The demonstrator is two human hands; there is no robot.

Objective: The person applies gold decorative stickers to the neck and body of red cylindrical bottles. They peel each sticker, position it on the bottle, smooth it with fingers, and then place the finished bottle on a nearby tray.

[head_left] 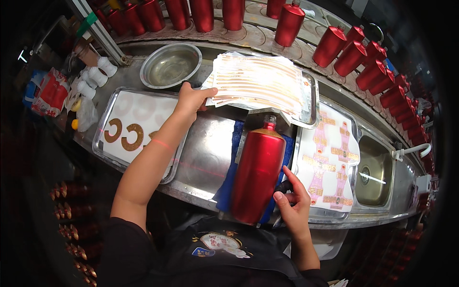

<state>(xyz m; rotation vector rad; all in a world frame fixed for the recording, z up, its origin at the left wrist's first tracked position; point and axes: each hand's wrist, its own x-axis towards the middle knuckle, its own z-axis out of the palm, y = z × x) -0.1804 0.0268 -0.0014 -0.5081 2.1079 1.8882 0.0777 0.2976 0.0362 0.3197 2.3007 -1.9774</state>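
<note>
The tray (97,138) of C-shaped decals (125,138) borders bare steel counter (205,153). The left hand (192,99) has its thumb on the left edge of the striped sheets (256,81); pinch cannot be told. The red bottle (258,172) sits over blue cloth (224,193), right hand (296,208) at its right edge; grip cannot be told.

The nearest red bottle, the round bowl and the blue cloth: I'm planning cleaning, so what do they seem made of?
Nearest red bottle: probably glass with a metallic coating; satin sheen, glassy-looking neck. Round bowl: likely stainless steel, smooth; silvery shine. Blue cloth: matt textile, perhaps towelling, from its dull, fuzzy look; fibre unclear.
</note>
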